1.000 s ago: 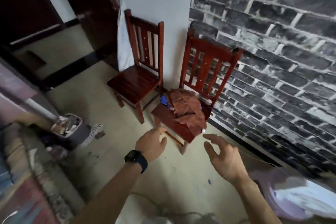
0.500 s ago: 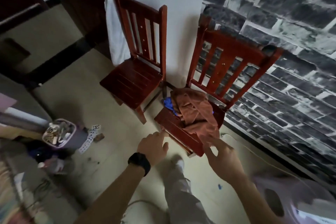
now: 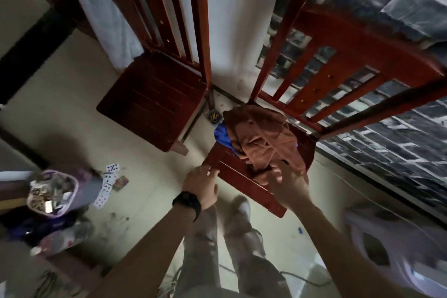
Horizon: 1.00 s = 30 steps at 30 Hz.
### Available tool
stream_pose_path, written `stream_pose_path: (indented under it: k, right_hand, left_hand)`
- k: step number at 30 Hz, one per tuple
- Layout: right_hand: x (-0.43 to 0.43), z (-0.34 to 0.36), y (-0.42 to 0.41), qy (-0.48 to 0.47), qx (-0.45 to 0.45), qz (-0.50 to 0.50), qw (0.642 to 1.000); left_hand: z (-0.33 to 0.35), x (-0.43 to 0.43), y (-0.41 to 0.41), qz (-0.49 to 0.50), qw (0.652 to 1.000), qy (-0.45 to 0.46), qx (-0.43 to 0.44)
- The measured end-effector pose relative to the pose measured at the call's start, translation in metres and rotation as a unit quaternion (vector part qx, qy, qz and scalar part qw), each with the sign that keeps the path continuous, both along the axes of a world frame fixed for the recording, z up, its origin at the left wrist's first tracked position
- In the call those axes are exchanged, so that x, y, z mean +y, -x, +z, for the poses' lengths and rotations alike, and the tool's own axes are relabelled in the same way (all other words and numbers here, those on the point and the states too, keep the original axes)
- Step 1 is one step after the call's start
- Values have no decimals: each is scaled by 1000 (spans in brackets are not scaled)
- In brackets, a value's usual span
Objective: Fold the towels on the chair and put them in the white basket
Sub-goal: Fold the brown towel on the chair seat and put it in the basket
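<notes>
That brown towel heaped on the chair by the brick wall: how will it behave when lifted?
Probably floppy: the brown towel lies crumpled in soft folds, so it should sag from wherever it is gripped. It lies over a blue cloth, which may drag along or slip off the chair seat.

Glossy wooden chair (image 3: pixel 244 182), soft cloth towels (image 3: pixel 263 138)

Left hand (image 3: pixel 200 184) reaching forward, relaxed, right hand (image 3: pixel 287 185) splayed wide

- Brown towel (image 3: pixel 263 138): crumpled in a loose heap on the seat of the red-brown wooden chair (image 3: pixel 244 182), towards its back.
- Blue towel (image 3: pixel 222 136): mostly buried under the brown one, showing at the heap's left edge.
</notes>
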State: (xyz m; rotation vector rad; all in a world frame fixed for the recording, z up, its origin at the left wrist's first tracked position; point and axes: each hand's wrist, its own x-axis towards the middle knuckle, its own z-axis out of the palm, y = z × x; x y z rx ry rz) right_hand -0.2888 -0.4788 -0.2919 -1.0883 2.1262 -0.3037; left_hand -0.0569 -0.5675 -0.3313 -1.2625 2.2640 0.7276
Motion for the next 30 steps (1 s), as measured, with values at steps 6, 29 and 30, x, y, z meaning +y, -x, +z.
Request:
stream_pose_path:
  k: [6, 29, 30]
  right_hand:
    - [-52, -81, 18, -34, 53, -46, 997]
    - [-88, -108, 3, 9, 144, -265, 953]
    - [-90, -112, 2, -18, 116, -254, 960]
  left_hand:
    - [-94, -63, 21, -89, 994, -32, -46]
    - [-164, -151, 39, -269, 951, -116, -100]
    - [-162, -152, 39, -264, 952, -118, -98]
